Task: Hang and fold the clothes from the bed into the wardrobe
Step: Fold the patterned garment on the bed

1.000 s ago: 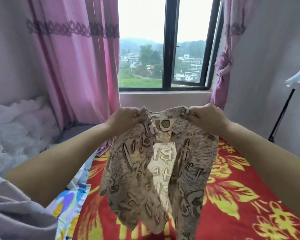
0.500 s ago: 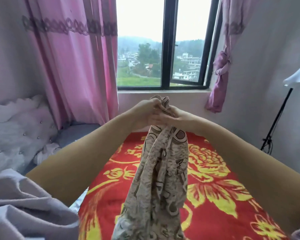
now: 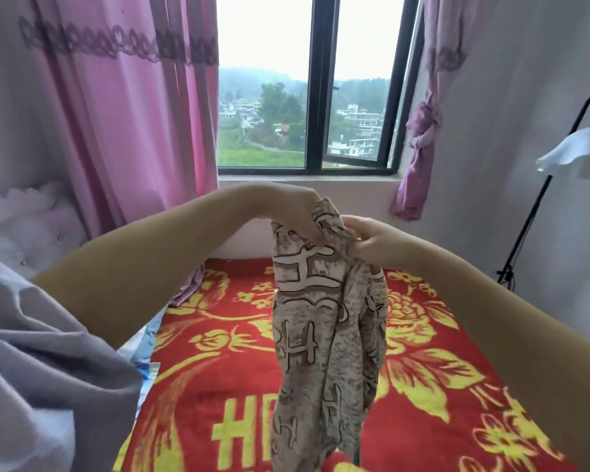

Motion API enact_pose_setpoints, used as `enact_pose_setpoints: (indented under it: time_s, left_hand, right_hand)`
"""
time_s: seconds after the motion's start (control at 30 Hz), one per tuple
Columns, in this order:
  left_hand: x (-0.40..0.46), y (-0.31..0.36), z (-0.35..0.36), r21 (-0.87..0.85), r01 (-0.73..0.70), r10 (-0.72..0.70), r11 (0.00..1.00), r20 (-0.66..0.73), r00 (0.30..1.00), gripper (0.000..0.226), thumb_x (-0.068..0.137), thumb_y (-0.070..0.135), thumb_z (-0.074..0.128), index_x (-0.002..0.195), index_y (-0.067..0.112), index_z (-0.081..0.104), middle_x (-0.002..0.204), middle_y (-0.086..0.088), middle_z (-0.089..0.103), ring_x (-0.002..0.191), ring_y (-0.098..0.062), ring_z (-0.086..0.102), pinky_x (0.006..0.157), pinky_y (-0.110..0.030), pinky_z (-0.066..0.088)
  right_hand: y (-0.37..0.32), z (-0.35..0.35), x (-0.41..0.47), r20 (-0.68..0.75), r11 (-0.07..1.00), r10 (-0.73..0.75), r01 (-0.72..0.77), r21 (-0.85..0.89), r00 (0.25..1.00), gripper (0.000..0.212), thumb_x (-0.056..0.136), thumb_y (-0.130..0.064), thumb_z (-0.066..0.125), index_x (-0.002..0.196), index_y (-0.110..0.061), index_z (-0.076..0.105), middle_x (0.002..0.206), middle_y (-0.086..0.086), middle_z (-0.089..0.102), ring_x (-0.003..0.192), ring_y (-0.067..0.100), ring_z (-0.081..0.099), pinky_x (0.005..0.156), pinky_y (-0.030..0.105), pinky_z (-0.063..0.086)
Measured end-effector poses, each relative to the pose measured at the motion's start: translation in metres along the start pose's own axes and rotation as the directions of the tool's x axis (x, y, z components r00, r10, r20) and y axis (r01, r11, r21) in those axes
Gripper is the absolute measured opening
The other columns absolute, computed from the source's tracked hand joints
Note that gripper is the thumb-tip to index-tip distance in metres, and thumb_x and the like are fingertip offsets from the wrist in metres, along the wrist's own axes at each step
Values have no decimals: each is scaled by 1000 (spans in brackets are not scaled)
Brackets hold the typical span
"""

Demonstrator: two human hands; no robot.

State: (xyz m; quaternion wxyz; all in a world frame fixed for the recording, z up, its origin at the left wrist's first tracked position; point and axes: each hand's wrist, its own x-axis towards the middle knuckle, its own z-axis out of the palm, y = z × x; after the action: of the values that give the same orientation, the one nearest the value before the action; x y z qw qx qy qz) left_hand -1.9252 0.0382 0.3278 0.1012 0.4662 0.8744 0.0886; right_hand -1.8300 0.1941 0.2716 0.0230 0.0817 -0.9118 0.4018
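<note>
A beige garment (image 3: 324, 328) printed with brown letters hangs folded lengthwise over the bed. My left hand (image 3: 293, 212) pinches its top edge from above. My right hand (image 3: 365, 240) grips the same top edge just to the right, touching the left hand's fingers. The cloth's lower end reaches down to the red blanket (image 3: 218, 369) with yellow flowers that covers the bed. No wardrobe is in view.
A pink curtain (image 3: 116, 114) hangs at the left of the window (image 3: 317, 97), a knotted one (image 3: 419, 144) at the right. A floor lamp (image 3: 579, 155) stands by the right wall. A white padded headboard (image 3: 21, 226) is at the left. My grey sleeve (image 3: 41, 386) fills the lower left.
My hands held the garment spread wide, then came together at its top edge. The cloth now hangs as one narrow doubled strip, shifted slightly right.
</note>
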Motion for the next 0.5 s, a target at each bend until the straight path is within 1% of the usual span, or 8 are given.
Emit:
enact_pose_setpoints:
  time_s: [0.07, 0.13, 0.17, 0.23, 0.3, 0.37, 0.43, 0.5]
  left_hand:
    - [7, 5, -4, 119, 15, -13, 993, -14, 1000, 19, 80, 25, 71, 94, 13, 69, 91, -1, 71, 78, -18, 69, 78, -34, 58]
    - [11, 13, -10, 165, -4, 9, 986, -28, 1000, 24, 81, 25, 70, 98, 8, 70, 91, -4, 71, 82, -22, 69, 81, -39, 58]
    - [11, 17, -13, 175, -11, 18, 984, -41, 999, 24, 81, 23, 69, 99, 8, 70, 91, -4, 71, 83, -22, 68, 82, -39, 57]
    - [11, 25, -19, 171, -18, 29, 985, -63, 998, 24, 81, 20, 69, 101, 8, 70, 95, -6, 71, 86, -23, 68, 83, -38, 57]
    - [12, 28, -23, 169, -6, 18, 986, -69, 997, 25, 81, 19, 69, 104, 7, 69, 98, -7, 71, 89, -24, 68, 84, -38, 56]
    - [12, 27, -27, 167, 9, 4, 986, -76, 997, 26, 81, 18, 70, 105, 7, 69, 96, -5, 70, 85, -21, 66, 84, -36, 56]
    - [14, 26, -30, 135, 25, -14, 991, -84, 996, 25, 81, 16, 70, 104, 7, 70, 88, 0, 67, 75, -15, 64, 81, -34, 57]
    - [17, 27, -33, 117, 36, -24, 992, -103, 994, 24, 81, 14, 71, 103, 6, 69, 87, 0, 66, 74, -16, 63, 81, -34, 57]
  right_hand:
    - [12, 3, 1, -15, 973, 100, -101, -206, 995, 29, 86, -7, 53, 111, -18, 62, 106, 1, 67, 102, 19, 62, 91, 38, 52]
    - [29, 8, 1, -52, 931, 217, -222, -289, 975, 22, 83, -9, 55, 102, -13, 65, 100, 4, 70, 97, 23, 65, 88, 39, 55]
    - [38, 10, 1, -77, 925, 250, -262, -274, 965, 23, 81, -6, 53, 99, -9, 67, 98, 6, 72, 96, 25, 66, 87, 40, 55]
    - [54, 11, -3, -74, 952, 267, -275, -133, 961, 27, 79, -3, 49, 99, -5, 67, 101, 9, 72, 101, 26, 67, 90, 41, 54]
    - [62, 10, -10, 13, 967, 235, -235, 93, 972, 38, 78, -15, 54, 114, -5, 62, 115, 9, 67, 111, 23, 62, 96, 35, 50]
    - [66, 9, -16, 125, 941, 208, -234, 243, 970, 61, 75, -31, 62, 131, -11, 48, 128, 6, 58, 119, 18, 55, 99, 29, 45]
    - [71, 16, -20, 214, 940, 224, -268, 208, 951, 73, 81, -41, 68, 141, -19, 33, 135, 0, 51, 121, 13, 52, 95, 21, 43]
    - [79, 36, -17, 202, 952, 285, -302, 54, 937, 80, 81, -45, 71, 144, -26, 25, 136, -5, 47, 122, 12, 50, 97, 23, 43]
